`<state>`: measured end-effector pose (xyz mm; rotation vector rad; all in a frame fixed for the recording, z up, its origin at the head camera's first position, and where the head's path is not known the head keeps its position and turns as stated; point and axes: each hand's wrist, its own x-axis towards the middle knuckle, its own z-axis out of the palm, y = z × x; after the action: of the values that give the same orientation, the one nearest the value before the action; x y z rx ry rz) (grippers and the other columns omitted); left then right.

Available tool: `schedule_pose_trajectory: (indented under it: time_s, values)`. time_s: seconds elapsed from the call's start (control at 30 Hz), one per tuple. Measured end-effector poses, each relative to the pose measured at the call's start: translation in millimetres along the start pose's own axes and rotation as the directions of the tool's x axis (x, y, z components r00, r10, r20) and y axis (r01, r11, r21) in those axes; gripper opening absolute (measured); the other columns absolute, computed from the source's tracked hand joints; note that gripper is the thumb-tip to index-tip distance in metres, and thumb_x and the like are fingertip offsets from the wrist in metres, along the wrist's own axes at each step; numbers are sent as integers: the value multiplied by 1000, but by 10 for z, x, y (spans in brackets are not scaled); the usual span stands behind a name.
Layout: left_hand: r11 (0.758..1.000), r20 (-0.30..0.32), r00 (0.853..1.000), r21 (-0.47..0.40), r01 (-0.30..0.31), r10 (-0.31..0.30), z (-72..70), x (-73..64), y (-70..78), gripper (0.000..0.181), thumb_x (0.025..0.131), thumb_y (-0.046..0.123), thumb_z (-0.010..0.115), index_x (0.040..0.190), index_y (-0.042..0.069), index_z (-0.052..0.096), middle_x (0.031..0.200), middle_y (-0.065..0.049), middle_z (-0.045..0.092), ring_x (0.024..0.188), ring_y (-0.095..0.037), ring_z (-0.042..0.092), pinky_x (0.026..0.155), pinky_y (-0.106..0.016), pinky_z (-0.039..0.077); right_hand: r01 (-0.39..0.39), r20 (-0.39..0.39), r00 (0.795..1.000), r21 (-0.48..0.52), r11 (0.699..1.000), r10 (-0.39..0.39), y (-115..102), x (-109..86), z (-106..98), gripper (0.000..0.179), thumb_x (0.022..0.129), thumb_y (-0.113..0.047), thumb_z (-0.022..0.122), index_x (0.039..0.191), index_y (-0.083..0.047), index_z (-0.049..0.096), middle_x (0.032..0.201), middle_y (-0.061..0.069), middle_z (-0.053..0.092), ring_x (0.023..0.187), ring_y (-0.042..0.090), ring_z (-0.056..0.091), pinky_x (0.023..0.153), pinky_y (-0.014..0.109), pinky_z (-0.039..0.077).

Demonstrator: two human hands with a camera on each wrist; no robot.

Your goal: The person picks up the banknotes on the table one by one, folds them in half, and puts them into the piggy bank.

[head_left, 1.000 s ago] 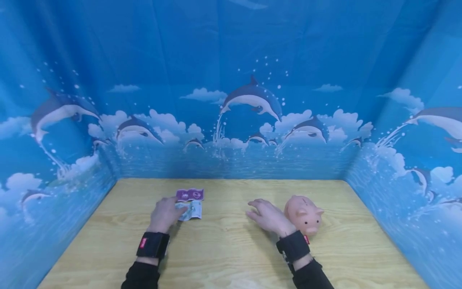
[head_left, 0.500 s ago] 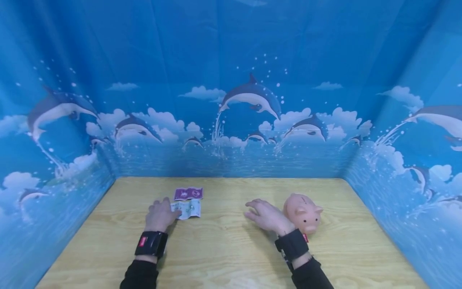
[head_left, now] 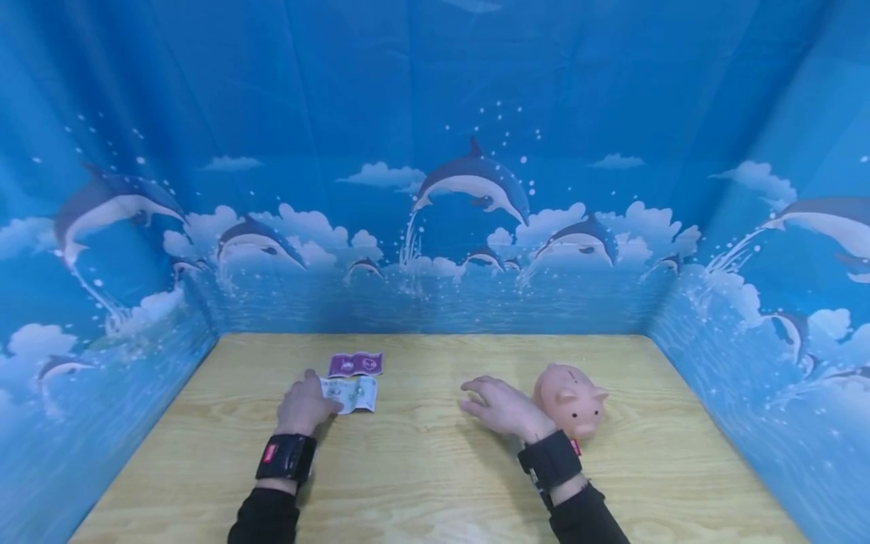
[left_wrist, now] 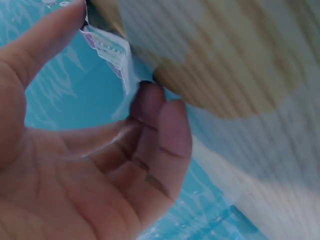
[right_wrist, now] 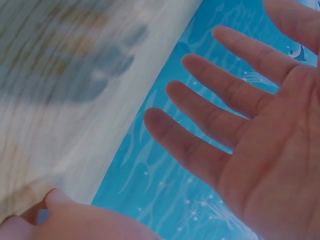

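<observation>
My left hand (head_left: 304,406) is at the left end of a pale green banknote (head_left: 358,393) lying wavy on the table. In the left wrist view, its thumb reaches the banknote's (left_wrist: 111,52) upper end and its other fingers curl at the lower edge; I cannot tell whether they pinch it. Just beyond lies a purple banknote (head_left: 356,364), untouched. My right hand (head_left: 504,408) hovers palm down over the table with fingers spread and nothing in them. Immediately to its right stands a pink piggy bank (head_left: 569,400), slot on top, partly visible in the right wrist view.
The wooden table (head_left: 421,468) is enclosed by blue dolphin-print curtains (head_left: 381,302) at the back and both sides. Black bands (head_left: 287,457) circle both wrists.
My left hand has drawn back to the left and its thumb now lies nearer the pale green banknote's end. That banknote has shifted slightly left. The right hand and piggy bank have stayed put.
</observation>
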<state>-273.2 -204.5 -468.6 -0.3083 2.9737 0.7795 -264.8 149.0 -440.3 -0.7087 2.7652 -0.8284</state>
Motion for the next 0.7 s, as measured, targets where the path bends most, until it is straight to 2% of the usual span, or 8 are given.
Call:
schedule_pose_trajectory:
  time_s: [0.1, 0.2, 0.37, 0.43, 0.5, 0.6, 0.7]
  values:
    - [999, 10, 1000, -49, 3, -2, 6, 29, -13, 100, 77, 23, 79, 146, -16, 19, 131, -44, 45, 115, -54, 51, 98, -64, 42, 1, 13, 1000, 8, 1000, -2, 8, -1, -5, 47, 102, -34, 51, 138, -4, 53, 141, 18, 53, 129, 37, 51, 105, 54, 44]
    - [996, 15, 1000, -93, 1, 1, 1, 50, -10, 96, 77, 18, 78, 146, -16, 20, 131, -42, 46, 113, -53, 52, 97, -63, 44, 1, 22, 1000, 15, 1000, -1, 20, 3, -6, 48, 102, -35, 51, 139, -4, 53, 141, 18, 53, 129, 37, 51, 105, 54, 44]
    - [990, -60, 997, -129, -49, 41, -29, 68, -10, 59, 82, 13, 70, 130, -13, 46, 116, -34, 60, 98, -43, 61, 85, -57, 51, 3, 42, 999, 24, 1000, -4, 32, 14, -13, 48, 102, -33, 51, 139, -3, 52, 140, 18, 54, 130, 37, 50, 106, 55, 43]
    - [987, -101, 993, -136, -82, 68, -37, 67, -6, 43, 84, 13, 67, 118, -10, 56, 105, -28, 65, 87, -37, 63, 76, -50, 53, 3, 53, 999, 25, 1000, -5, 35, 13, -15, 47, 102, -32, 51, 139, -3, 52, 140, 18, 55, 131, 37, 50, 106, 56, 43]
    - [980, -107, 991, -171, -98, 80, -51, 60, 16, 35, 86, 13, 64, 113, -9, 59, 92, -23, 69, 76, -32, 64, 66, -43, 54, 1, 64, 998, 26, 1000, -3, 33, 10, -15, 47, 102, -32, 51, 139, -3, 52, 140, 17, 55, 131, 37, 50, 107, 56, 43]
    - [963, -93, 993, -251, -98, 76, -63, 48, 62, 25, 89, 13, 60, 106, -5, 64, 73, -12, 68, 60, -22, 62, 51, -30, 46, 1, 73, 997, 26, 1000, -3, 29, 3, -11, 46, 102, -31, 51, 139, -3, 52, 140, 17, 56, 130, 37, 50, 106, 56, 43]
    - [937, -63, 996, -339, -82, 65, -79, 45, 105, 23, 91, 13, 59, 107, -4, 64, 70, -10, 66, 58, -21, 62, 48, -27, 45, -1, 82, 997, 33, 999, -1, 18, -1, -11, 46, 102, -31, 51, 139, -4, 52, 139, 17, 56, 130, 37, 51, 106, 56, 44]
